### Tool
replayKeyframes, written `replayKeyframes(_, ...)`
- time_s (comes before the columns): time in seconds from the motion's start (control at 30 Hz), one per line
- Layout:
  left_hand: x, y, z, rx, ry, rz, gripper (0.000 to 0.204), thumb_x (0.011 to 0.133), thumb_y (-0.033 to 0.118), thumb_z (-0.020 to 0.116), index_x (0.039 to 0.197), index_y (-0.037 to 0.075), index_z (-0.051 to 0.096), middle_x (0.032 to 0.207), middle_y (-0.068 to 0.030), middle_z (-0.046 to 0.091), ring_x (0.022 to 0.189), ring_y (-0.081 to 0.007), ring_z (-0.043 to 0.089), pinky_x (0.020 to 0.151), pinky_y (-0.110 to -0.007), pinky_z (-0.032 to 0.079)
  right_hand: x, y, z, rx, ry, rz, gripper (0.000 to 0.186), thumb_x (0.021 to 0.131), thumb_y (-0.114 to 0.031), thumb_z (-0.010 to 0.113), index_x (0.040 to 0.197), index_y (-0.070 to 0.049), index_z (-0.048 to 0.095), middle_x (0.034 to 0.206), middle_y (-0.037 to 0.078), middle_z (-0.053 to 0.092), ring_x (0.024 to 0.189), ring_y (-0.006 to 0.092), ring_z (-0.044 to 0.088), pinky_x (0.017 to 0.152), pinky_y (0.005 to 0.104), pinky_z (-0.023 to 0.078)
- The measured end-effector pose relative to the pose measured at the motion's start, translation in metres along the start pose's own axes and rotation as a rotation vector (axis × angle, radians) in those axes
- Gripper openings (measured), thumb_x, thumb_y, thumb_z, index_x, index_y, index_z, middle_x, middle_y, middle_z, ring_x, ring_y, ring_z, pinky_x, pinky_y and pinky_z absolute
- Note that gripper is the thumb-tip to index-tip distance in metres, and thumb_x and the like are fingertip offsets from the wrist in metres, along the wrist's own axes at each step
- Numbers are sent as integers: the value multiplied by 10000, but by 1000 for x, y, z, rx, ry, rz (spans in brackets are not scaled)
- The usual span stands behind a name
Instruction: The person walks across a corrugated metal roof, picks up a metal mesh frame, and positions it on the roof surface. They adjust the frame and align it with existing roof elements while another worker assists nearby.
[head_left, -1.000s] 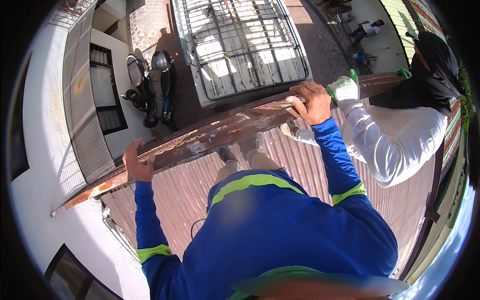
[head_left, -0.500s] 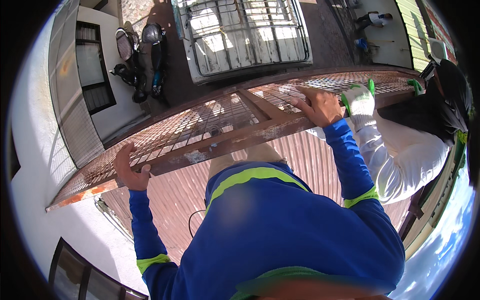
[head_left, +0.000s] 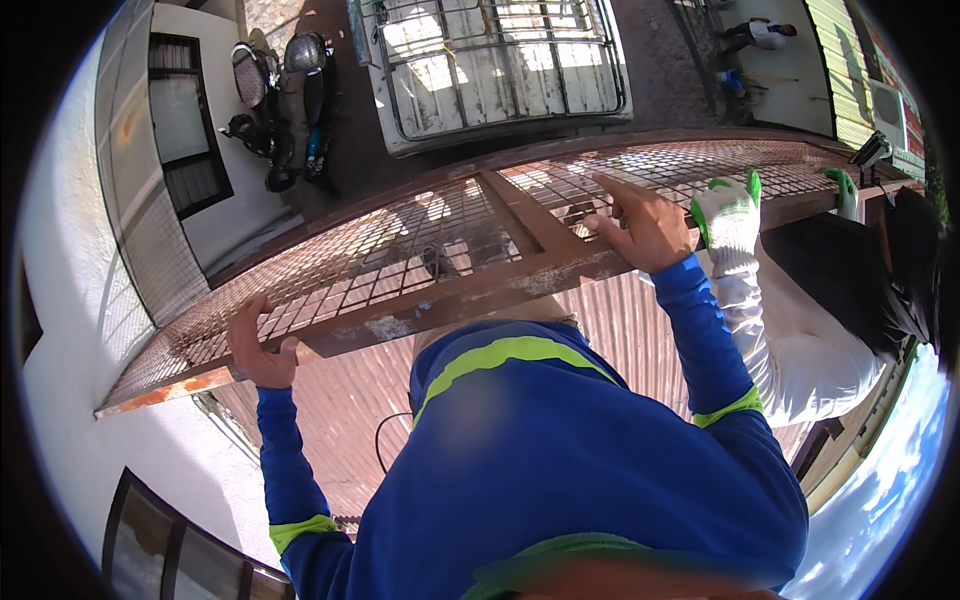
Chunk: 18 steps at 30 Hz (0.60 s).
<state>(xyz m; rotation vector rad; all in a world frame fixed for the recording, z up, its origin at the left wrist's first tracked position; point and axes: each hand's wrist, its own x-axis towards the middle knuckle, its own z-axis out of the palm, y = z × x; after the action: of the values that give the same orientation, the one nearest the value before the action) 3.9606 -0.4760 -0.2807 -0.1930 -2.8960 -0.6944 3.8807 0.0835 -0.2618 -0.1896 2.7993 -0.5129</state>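
Note:
A long rusty-brown metal frame with wire mesh (head_left: 400, 245) slants across in front of me at waist height. My left hand (head_left: 262, 345) grips its near rail toward the left end, fingers over the top and thumb on my side. My right hand (head_left: 645, 225) is hooked over the same rail right of the middle brace, index finger stretched along the mesh. Just right of it, a co-worker's white and green gloved hand (head_left: 728, 215) rests on the rail. The co-worker's other gloved hand (head_left: 845, 192) holds the frame farther right.
Corrugated reddish roofing sheet (head_left: 330, 420) lies beneath me. Below, beyond the frame, are a vehicle with a railed, pale roof (head_left: 500, 70) and parked motorcycles (head_left: 300, 110). A white wall (head_left: 70, 260) stands at left. Another person (head_left: 765, 35) is far off at upper right.
The co-worker has bent lower and farther right, head now down near the rail's right end. My hands stay on the rail, with only a slight shift of the view.

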Motion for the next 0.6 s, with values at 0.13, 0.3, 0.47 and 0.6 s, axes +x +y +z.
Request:
replayKeyframes(0.13,-1,-2,0,-23,-46,-37,859,871,781,588,1264,21,664,1056,-106,700,1035,-291,643,981,-453,435,-6,2,3,-4,50,-21,610,888,-555,690,1340,-146,664,863,115,715,752,332,710,675,451,561)
replayKeyframes(0.3,1,-1,0,14,-54,12,794,892,737,597,1255,34,667,1043,-88,695,996,-271,642,968,-431,425,-15,11,4,115,210,-80,545,876,-491,720,1284,-131,685,893,108,713,741,336,703,657,454,556)
replayKeyframes(0.47,-1,4,-3,52,-62,31,687,899,641,637,1252,54,673,1042,-75,696,1004,-275,646,984,-435,407,-20,13,9,102,259,-19,536,966,-528,621,1181,-47,722,840,131,691,718,321,674,662,404,523)
replayKeyframes(0.6,-4,2,-3,40,-66,18,591,905,547,672,1261,75,674,1054,-63,702,1044,-275,647,1004,-435,400,-20,14,13,52,367,-130,502,965,-509,631,1122,-45,739,893,149,720,784,347,709,689,416,543)
